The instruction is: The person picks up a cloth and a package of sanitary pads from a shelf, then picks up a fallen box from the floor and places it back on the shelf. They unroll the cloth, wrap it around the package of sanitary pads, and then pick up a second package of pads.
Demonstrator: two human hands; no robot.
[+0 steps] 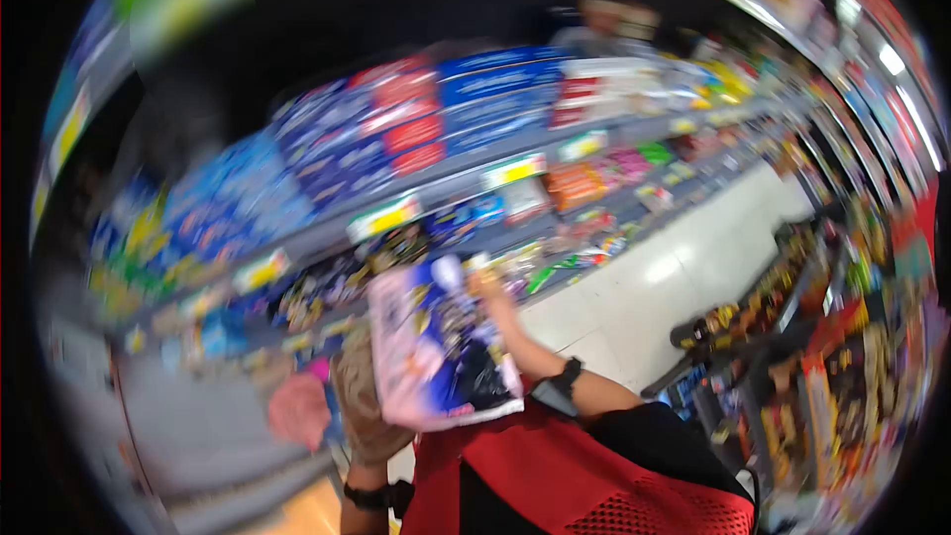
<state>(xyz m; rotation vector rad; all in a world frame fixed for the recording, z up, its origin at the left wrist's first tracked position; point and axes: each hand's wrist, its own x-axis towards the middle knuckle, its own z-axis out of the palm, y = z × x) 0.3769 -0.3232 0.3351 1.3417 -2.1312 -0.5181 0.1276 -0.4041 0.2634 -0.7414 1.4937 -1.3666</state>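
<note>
A large glossy pack (446, 347) in pink, blue and white hangs tilted in front of my red top; motion blur makes its print unreadable. My right hand (487, 287) is at its upper right edge, with the fingers closed on it as far as the blur shows. The left forearm, with a black band (374, 495), comes up from below, but my left hand itself is hidden around the pack and a brown cloth-like thing (363, 396). What the brown thing is, I cannot make out.
Shelves (456, 178) run across ahead, stacked with blue and red boxes (408, 119) and smaller packets. Yellow price tags (386, 218) line the edge. Pale tiled floor (644, 287) lies to the right, with another goods rack (802, 367) beside it. A pink rounded thing (299, 411) is at lower left.
</note>
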